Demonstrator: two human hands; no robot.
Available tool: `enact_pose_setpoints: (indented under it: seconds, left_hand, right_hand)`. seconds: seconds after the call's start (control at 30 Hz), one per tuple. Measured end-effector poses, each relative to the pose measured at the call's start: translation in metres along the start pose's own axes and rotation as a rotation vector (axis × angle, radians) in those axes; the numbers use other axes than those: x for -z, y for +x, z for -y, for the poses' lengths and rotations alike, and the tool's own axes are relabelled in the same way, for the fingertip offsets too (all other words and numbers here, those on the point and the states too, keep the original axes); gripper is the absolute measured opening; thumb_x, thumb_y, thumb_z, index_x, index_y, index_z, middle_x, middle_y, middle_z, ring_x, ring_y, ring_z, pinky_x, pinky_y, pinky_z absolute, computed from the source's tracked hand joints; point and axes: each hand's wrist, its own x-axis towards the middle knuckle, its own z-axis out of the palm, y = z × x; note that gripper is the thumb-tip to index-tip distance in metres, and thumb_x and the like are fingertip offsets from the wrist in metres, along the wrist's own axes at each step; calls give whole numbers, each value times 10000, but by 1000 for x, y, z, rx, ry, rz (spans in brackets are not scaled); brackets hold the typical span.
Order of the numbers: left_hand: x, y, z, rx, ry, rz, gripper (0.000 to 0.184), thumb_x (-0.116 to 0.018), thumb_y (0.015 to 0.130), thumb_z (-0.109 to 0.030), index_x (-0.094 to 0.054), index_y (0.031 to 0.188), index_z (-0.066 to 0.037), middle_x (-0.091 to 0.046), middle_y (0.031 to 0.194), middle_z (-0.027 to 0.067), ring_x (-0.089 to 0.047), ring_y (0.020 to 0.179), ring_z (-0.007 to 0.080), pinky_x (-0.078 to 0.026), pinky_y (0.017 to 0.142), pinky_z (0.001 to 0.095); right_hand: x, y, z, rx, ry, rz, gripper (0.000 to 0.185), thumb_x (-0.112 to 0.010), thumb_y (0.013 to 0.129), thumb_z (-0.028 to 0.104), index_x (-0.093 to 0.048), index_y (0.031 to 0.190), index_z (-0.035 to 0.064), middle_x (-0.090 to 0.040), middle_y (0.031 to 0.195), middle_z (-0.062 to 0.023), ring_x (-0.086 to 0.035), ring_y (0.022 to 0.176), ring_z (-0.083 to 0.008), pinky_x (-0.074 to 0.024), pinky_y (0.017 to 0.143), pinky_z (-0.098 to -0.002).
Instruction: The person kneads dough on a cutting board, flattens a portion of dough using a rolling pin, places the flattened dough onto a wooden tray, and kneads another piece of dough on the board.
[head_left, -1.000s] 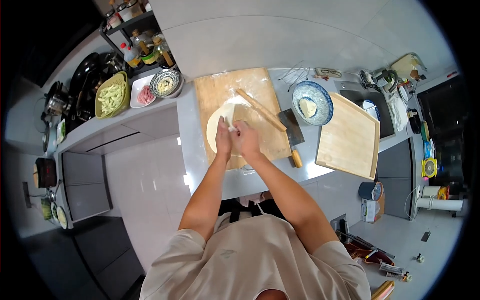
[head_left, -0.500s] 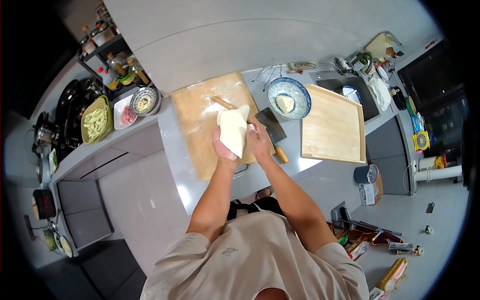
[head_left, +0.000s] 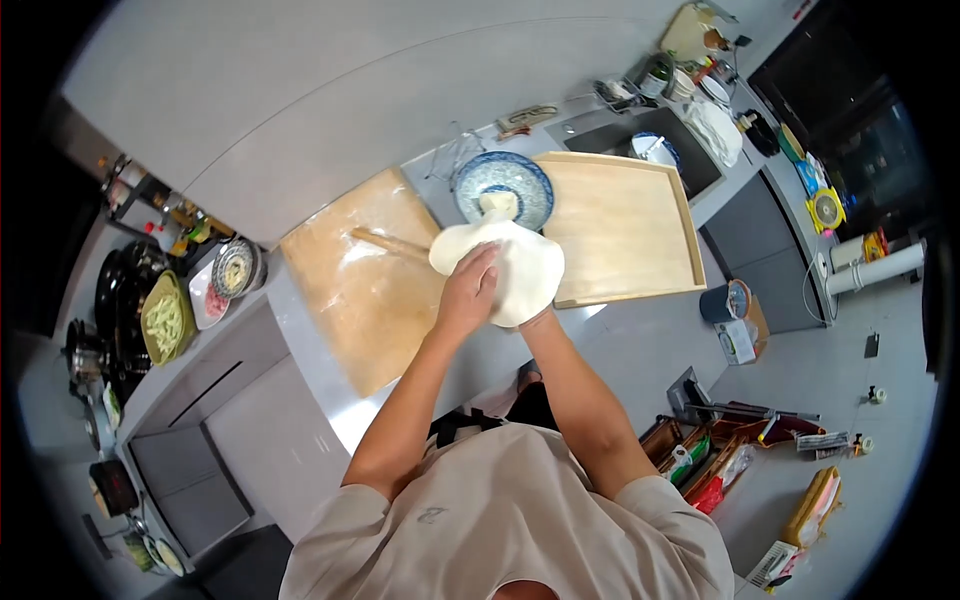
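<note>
A flat round sheet of dough [head_left: 535, 275] is held up above the counter, in front of the blue-rimmed bowl [head_left: 530, 180]. My left hand [head_left: 470, 292] lies on the left part of the sheet, its fingers fairly close together. The sheet covers my right hand, so only the wrist shows below its lower edge. A lump of dough [head_left: 498, 205] is in the bowl. To the left, a rolling pin [head_left: 385, 241] rests on the floured wooden board [head_left: 350, 310], its right end reaching the dough sheet.
A wooden tray [head_left: 625, 225] stands right of the bowl, with the sink [head_left: 600, 137] behind it. On the left counter are a patterned bowl [head_left: 238, 268], a white dish of meat [head_left: 212, 300] and a green basket [head_left: 168, 320]. A wire rack [head_left: 455, 152] stands behind the bowl.
The dough sheet has been lifted off the board and carried right, toward the bowl, and now lies spread over my right hand. The view has turned and shifted right.
</note>
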Motion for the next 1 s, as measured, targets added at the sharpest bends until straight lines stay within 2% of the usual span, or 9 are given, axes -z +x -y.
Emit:
enact_pose_setpoints:
  seconds: [0.03,0.1,0.17,0.4,0.57,0.63,0.7,0.8,1.0]
  left_hand:
    - [-15,7,4,-12,4,26,385,-567,1064,-159,-623,1414,-8,-611,1471,201,-532,1427,349,-421,1180,389]
    - [-55,26,6,-2,-39,12,402,-562,1067,-157,-599,1437,-6,-589,1496,213,-519,1440,357,-407,1190,389]
    - [-100,45,7,38,-53,46,434,-554,1080,-162,-545,1483,-2,-533,1551,229,-491,1467,359,-378,1210,379]
    - [-244,124,-32,412,-849,126,515,-435,1160,-296,-415,1610,-45,-404,1677,141,-358,1562,270,-258,1282,374]
    - [-254,149,4,696,-1044,67,760,-288,1106,-632,-322,1662,-115,-347,1707,113,-343,1562,260,-298,1255,418]
    - [-256,150,17,913,-1107,5,737,-303,1105,-626,-336,1659,-141,-368,1694,109,-393,1523,265,-331,1234,426]
    - [-261,147,39,1081,-1166,-61,761,-323,1089,-661,-356,1653,-150,-374,1690,107,-403,1499,281,-301,1225,459]
    - [-278,127,102,958,-1149,19,746,-328,1088,-656,-396,1629,-147,-467,1626,102,-477,1425,287,-378,1163,472]
    - [-282,129,75,815,-549,-120,624,-696,923,77,-441,1489,11,-651,1364,162,-642,1223,220,-512,1023,335]
  right_hand:
    - [15,-2,8,15,201,25,601,-373,1127,435,-331,1626,103,-456,1622,-79,-426,1487,-258,-313,1269,-410]
    - [28,-9,40,202,-1014,-78,596,-397,1114,427,-347,1617,112,-469,1608,-87,-431,1479,-258,-327,1255,-409]
    - [42,-17,74,264,-1230,-195,583,-440,1091,410,-386,1595,121,-496,1578,-94,-457,1453,-264,-354,1231,-412]
    - [94,-44,264,307,-631,-511,586,-464,1097,428,-432,1584,104,-536,1551,-87,-496,1425,-234,-380,1209,-404]
    - [139,-29,346,99,-344,-530,589,-480,1102,441,-465,1577,92,-564,1532,-82,-524,1405,-213,-399,1193,-398]
    - [137,0,322,-130,-658,-717,620,-456,1115,437,-433,1597,48,-534,1574,-119,-482,1459,-220,-383,1210,-416]
    - [157,11,276,40,-1559,-361,653,-458,1111,464,-407,1611,48,-473,1630,-150,-421,1516,-301,-338,1243,-428]
    - [123,-2,234,-298,-2143,-52,492,-434,1067,508,-595,1485,307,-489,1602,-179,-460,1475,-409,-317,1247,-521]
    - [149,-24,261,176,-1995,-352,439,-691,957,271,-650,1372,130,-667,1364,-132,-606,1264,-387,-467,1091,-498]
